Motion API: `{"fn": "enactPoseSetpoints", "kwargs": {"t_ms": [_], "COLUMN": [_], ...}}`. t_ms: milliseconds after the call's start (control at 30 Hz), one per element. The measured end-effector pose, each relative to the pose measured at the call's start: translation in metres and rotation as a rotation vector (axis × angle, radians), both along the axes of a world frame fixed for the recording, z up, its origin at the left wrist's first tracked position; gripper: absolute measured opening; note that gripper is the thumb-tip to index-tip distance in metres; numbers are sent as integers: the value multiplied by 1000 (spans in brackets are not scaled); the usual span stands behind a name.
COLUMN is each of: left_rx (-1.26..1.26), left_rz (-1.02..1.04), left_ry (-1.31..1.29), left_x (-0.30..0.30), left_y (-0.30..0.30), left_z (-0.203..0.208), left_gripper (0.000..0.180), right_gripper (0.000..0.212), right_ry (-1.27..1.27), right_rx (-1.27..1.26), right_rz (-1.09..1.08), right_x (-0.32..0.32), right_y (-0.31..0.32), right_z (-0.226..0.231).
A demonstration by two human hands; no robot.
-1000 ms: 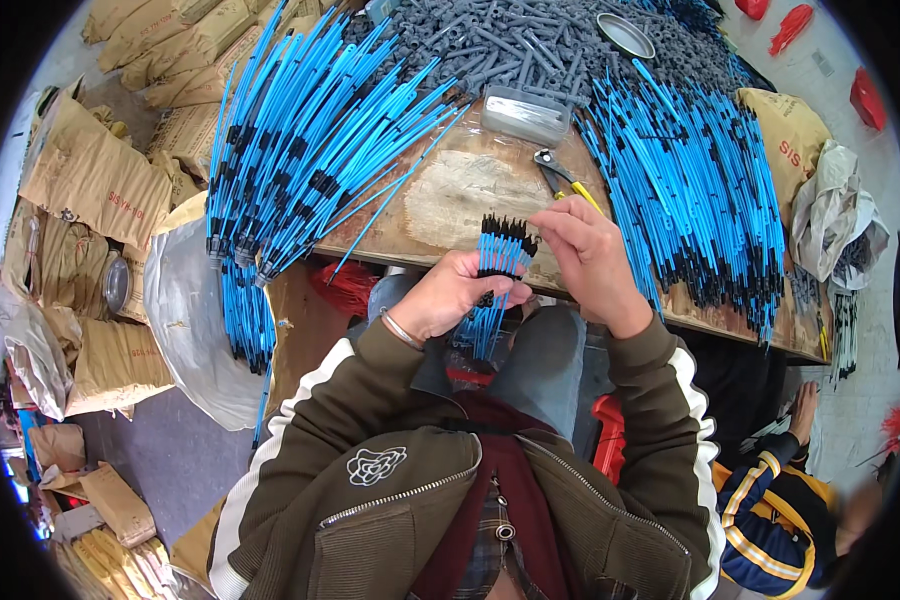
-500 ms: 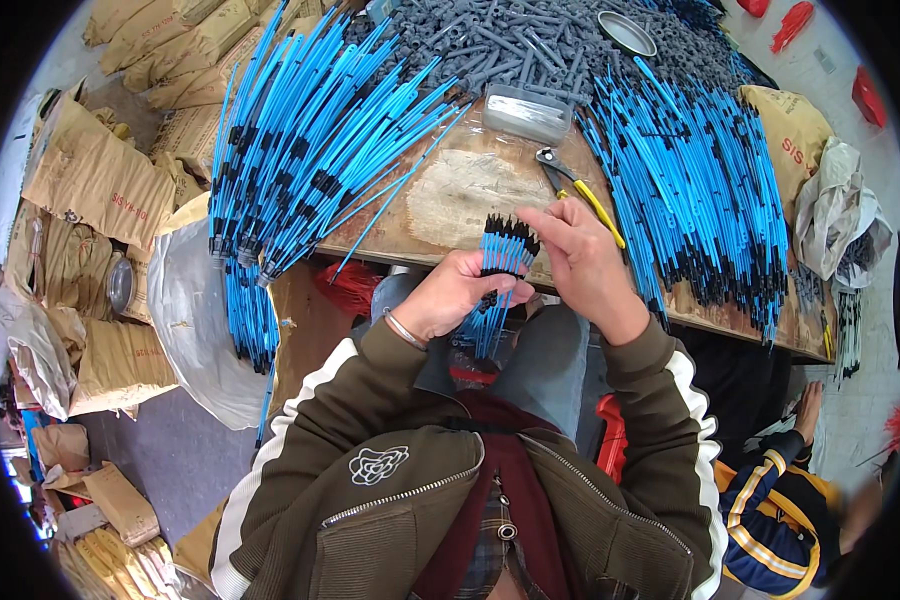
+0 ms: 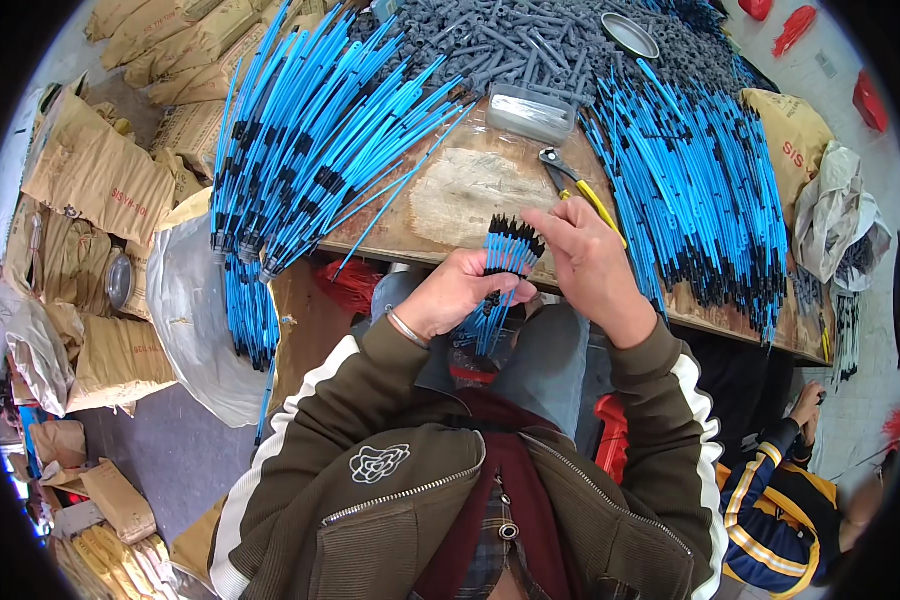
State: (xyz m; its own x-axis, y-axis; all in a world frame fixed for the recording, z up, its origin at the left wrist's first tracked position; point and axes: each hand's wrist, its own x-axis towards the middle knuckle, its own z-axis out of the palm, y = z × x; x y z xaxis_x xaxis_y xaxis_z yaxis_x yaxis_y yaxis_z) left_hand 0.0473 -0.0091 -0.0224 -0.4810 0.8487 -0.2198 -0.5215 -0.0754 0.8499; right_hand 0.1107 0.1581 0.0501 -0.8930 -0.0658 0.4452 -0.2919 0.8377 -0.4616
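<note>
My left hand (image 3: 452, 297) is closed around a small bundle of thin blue rods with black tips (image 3: 507, 258), held over my lap at the table's front edge. The black ends point up and away; the blue lengths hang down below the fist. Beside the tips, my right hand (image 3: 595, 262) has its fingers curled, with the index finger and thumb close to the bundle's right corner. Whatever sits between those fingertips is too small or hidden to make out. Yellow-handled pliers (image 3: 587, 195) lie on the table just beyond the right hand.
Piles of similar blue rods lie at left (image 3: 320, 140) and right (image 3: 695, 190) on the wooden table (image 3: 460, 200). Behind are heaped grey tubular pieces (image 3: 530, 50), a clear plastic box (image 3: 530, 115) and a round metal lid (image 3: 630, 35). Paper sacks (image 3: 100, 185) fill the left. Another person (image 3: 780, 510) is at lower right.
My left hand keeps its hold on the bundle. My right fingers have shifted very slightly beside the tips. At lower right, the other person's hand has moved.
</note>
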Motion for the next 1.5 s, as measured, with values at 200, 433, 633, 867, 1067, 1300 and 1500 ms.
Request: {"fn": "enactPoseSetpoints", "kwargs": {"t_ms": [200,433,633,867,1067,1300,1500], "left_rx": [21,8,31,34,-1,0,-10], "left_rz": [-11,-24,-28,-61,-85,-66,-64], "left_ry": [-33,-5,9,-19,3,4,5], "left_x": [0,-1,-2,-5,-5,-5,-4], "left_y": [0,-1,-2,-4,-5,-3,-3], "left_z": [1,1,-2,-2,3,0,2], "left_gripper": [21,21,21,22,22,22,21], "right_gripper": [22,22,19,19,20,22,22], "right_ry": [-10,-16,-58,-99,-95,-27,-13], "right_rx": [-65,-6,-131,-197,-178,-27,-23], "right_rz": [92,127,152,167,129,74,53], "right_x": [-7,-8,-9,-9,-8,-3,-1], "right_y": [10,12,10,14,11,6,4], "right_z": [0,3,3,1,-1,5,3]}}
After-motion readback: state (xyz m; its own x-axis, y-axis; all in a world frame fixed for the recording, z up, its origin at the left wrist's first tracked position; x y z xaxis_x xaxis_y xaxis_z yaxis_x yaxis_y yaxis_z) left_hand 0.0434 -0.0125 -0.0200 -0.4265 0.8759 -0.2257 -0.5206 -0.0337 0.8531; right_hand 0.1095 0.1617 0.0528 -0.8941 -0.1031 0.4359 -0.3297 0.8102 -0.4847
